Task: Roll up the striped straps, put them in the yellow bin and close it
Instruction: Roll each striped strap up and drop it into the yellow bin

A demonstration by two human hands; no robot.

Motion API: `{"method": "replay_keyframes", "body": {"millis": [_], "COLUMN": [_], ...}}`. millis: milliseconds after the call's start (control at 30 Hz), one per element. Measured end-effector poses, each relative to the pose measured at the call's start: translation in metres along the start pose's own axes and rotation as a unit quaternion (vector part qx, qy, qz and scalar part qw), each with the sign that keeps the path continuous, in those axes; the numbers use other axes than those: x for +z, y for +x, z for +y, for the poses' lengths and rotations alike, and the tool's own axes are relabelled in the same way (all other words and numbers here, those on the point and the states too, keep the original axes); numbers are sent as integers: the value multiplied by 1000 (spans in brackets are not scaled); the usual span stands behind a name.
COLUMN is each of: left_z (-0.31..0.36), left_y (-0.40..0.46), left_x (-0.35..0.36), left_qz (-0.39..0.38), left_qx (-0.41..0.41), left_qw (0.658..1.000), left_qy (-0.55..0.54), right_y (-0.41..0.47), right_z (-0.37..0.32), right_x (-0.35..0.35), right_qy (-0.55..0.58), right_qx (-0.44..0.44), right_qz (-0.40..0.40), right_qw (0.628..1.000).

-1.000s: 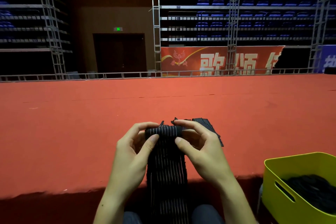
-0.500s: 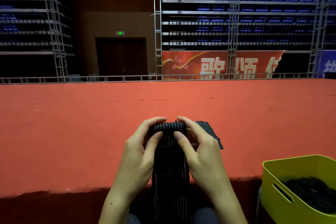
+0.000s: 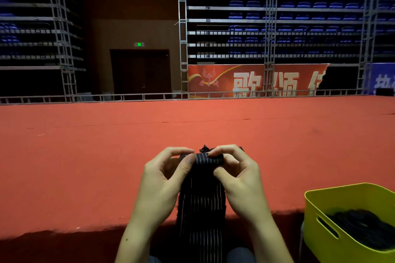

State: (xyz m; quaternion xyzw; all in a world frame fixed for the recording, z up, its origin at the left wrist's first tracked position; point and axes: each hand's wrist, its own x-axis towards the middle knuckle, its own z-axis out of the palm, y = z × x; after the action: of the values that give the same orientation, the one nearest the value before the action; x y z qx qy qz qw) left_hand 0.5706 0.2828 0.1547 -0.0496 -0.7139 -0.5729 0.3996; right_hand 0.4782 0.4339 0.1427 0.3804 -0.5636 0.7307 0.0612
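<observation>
1. One big red stage floor (image 3: pixel 106 166) fills the middle of the view. Its front edge runs just under the two hands.
2. Behind the stage there are many rows of blue seats (image 3: pixel 299 4). They are too many and too blurry to count.
3. Silver metal towers (image 3: pixel 182 28) stand up in front of the seats. I can count five.
4. One red banner (image 3: pixel 245 80) with big white letters hangs behind the stage. One blue sign (image 3: pixel 382 80) peeks in at the right edge.
5. One dark door (image 3: pixel 140 70) is at the back, with one small green light sign (image 3: pixel 139 44) above it.
6. One yellow bin (image 3: pixel 324 230) sits low on the right, well apart from the hands. It is open on top. There is a dark pile (image 3: pixel 363 226) inside it, but I cannot tell how many pieces are in it.
7. One striped strap (image 3: pixel 202 209) hangs down between the two hands. It is black with thin light lines. Its top end is rolled into one small roll. The rest hangs over the stage edge toward the lap.
8. One left hand (image 3: pixel 162 181) pinches the left end of the roll. Its thumb and fingers are curled onto it.
9. One right hand (image 3: pixel 237 175) pinches the right end of the roll the same way.
10. A bit of more dark strap (image 3: pixel 205 148) pokes out just behind the roll. I cannot tell how many pieces.
</observation>
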Motion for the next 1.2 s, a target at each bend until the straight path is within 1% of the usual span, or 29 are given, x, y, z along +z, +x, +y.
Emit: {"method": "replay_keyframes", "body": {"millis": [167,267,367,467,633,733,967,1100,1200], "left_z": [-2,-2,-1,1,1,-1,-3,-2,-2], "left_y": [-1,-1,-2,-3,-4,-4,-2,-3,-3], "left_x": [-3,-4,-7,-7,-6,-5,-5,-7,-8], "left_qz": [21,19,9,5,1,2,7,-6,-15], "left_qx": [13,20,39,36,-31,-52,-37,-32,-20], "left_qw": [999,998,996,997,999,999,999,999,1000], "left_qy": [29,55,84,67,21,14,-4,-14,0], "right_y": [-4,-5,-3,-3,-4,-4,-5,-4,-5], "right_z": [-1,-2,-1,-1,-1,2,4,4,3], "right_x": [-7,-9,-11,-12,-12,-11,-13,-14,-14], "right_qy": [-14,-35,-73,-67,-34,-29,-37,-44,-55], "right_qx": [19,21,3,-11,-14,-9,12,27,31], "right_qz": [-47,-34,-26,-32,-23,-24,-26,-30,-25], "right_qw": [999,999,997,997,999,999,999,998,998]}}
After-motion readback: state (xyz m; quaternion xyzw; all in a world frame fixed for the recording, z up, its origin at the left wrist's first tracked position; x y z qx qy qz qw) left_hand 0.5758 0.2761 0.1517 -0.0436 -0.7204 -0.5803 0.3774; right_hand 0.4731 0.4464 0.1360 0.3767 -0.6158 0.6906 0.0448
